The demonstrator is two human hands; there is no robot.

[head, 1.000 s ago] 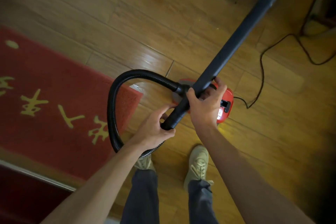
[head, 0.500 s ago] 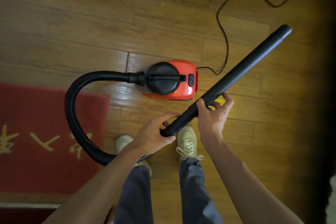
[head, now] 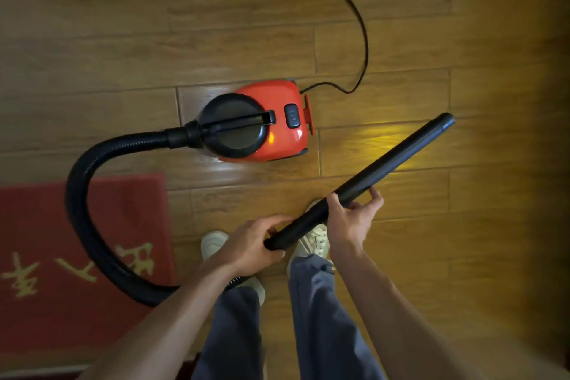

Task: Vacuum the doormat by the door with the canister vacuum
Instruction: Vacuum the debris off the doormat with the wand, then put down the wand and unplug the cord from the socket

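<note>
Head view: red doormat (head: pixel 83 244), gold characters; both hands (head: pixel 251 245) (head: pixel 351 219) clasp black wand (head: pixel 385 163).

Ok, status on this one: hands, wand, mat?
Left hand shut on wand's hose end, right hand gripping mid-wand. Wand tip off the floor, pointing away from mat. Hose loops across mat; vacuum beside it.

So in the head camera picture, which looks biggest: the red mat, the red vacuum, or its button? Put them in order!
1. Red doormat, biggest, though partly cut off by the picture's edge.
2. Red canister vacuum.
3. Its dark button, smallest.
</note>
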